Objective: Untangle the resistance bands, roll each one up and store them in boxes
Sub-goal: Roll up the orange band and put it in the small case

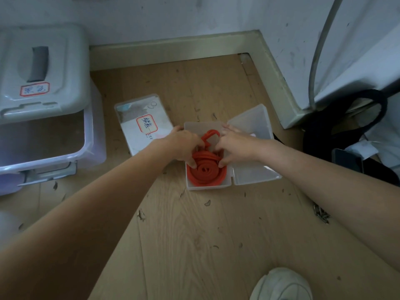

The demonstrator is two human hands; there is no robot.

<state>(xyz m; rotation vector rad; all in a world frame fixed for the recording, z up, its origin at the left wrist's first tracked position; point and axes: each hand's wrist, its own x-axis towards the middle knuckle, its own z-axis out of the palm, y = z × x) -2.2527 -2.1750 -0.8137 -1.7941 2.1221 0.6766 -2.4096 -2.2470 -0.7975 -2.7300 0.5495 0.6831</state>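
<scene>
1. One wooden floor [194,234] fills most of the frame, speckled with small dark scraps.
2. One large storage bin [43,135] sits at the upper left, its grey lid [41,68] carrying a dark handle and one red-bordered label.
3. One black bag [355,135] lies at the right edge, below a white wall corner.
4. Two bare forearms reach in from the bottom corners toward the centre of the frame.
5. One small clear box [207,185] stands open at centre, its hinged lid [255,148] folded out flat to the right.
6. One second clear box [142,124] – closed, with a red-bordered label – lies just left of and above the open one.
7. One pale shoe [281,284] shows at the bottom edge, right of centre.
8. One red resistance band [204,169] lies coiled in a spiral inside the open box, with a loop of it rising toward the box's far end.
9. The left hand [184,144] has its fingers curled down onto the coil's left side, gripping the band.
10. The right hand [233,144] mirrors it – fingers curled onto the coil's right side, thumb low against the outer turns.
</scene>
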